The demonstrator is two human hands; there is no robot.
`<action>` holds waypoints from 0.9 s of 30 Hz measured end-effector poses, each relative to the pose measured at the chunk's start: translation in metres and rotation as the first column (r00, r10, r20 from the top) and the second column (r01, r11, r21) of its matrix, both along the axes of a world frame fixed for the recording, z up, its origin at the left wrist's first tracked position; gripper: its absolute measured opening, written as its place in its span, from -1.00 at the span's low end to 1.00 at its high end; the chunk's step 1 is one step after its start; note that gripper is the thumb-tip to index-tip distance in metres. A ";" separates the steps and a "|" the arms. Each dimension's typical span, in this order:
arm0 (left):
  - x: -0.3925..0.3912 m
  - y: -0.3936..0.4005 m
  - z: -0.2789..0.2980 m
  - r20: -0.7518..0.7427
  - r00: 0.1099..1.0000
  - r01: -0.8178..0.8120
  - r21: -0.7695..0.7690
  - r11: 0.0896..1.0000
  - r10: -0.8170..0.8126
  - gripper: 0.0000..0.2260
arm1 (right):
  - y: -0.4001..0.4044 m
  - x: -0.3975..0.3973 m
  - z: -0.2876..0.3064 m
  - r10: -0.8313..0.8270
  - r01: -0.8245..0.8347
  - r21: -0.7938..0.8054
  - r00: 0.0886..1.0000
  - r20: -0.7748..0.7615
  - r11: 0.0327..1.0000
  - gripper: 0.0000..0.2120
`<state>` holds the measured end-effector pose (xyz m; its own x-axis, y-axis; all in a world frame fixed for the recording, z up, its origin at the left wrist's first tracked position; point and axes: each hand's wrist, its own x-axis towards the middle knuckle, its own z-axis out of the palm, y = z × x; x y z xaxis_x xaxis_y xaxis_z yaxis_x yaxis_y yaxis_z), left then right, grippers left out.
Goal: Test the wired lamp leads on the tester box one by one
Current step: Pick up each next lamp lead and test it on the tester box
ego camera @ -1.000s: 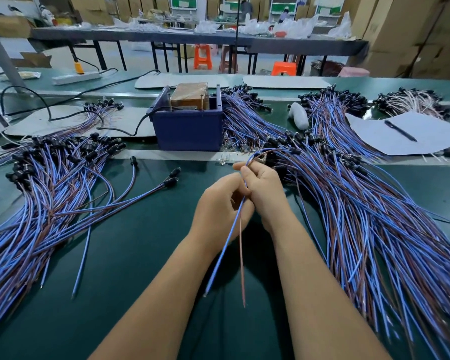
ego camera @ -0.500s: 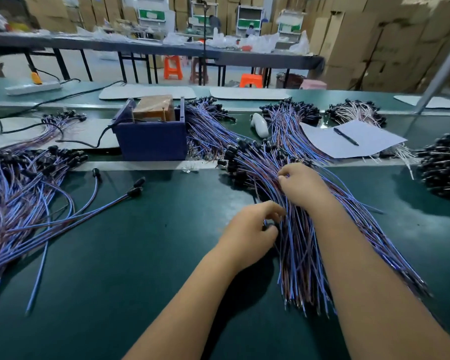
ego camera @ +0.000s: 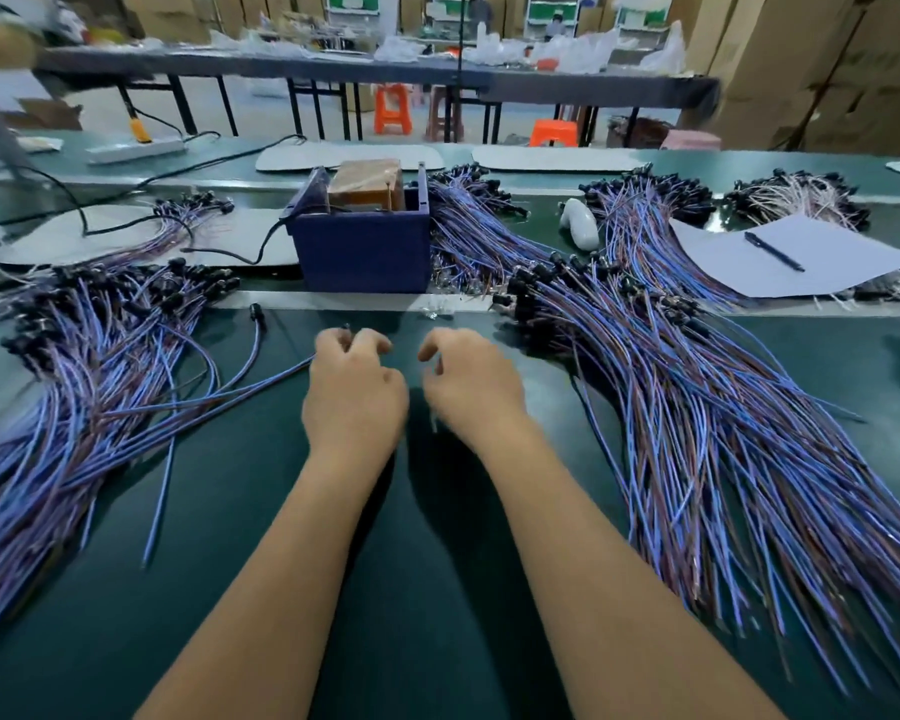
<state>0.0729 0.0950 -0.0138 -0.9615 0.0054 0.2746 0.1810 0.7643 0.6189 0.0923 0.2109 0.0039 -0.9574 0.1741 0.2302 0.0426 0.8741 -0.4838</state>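
Observation:
The blue tester box (ego camera: 359,254) stands at the middle back of the green mat, with a brown block (ego camera: 367,183) inside it. Heaps of blue and brown lamp leads with black heads lie to the left (ego camera: 100,366) and right (ego camera: 697,407). My left hand (ego camera: 354,392) hovers in front of the box, its curled fingers pinching the black head end of one lead (ego camera: 261,379) that trails off to the left heap. My right hand (ego camera: 471,384) is beside it, a small gap between them. Its fingers are loosely curled and nothing shows in them.
More leads lie behind the box (ego camera: 468,226) and at the back right (ego camera: 645,215). A white sheet (ego camera: 801,272) with a black pen (ego camera: 774,252) lies at the right, a white object (ego camera: 580,228) near it. A black cable (ego camera: 230,259) runs left from the box. A power strip (ego camera: 136,148) lies far left.
Both hands left the right heap and came to the middle in front of the box. The left hand now has a lead's head end that lay on the mat.

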 end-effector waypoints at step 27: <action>-0.028 -0.040 -0.007 -0.028 0.993 -0.105 0.245 0.964 0.115 -0.74 | -0.035 0.000 -0.022 0.231 -0.233 -0.024 0.970 -0.070 0.972 -0.85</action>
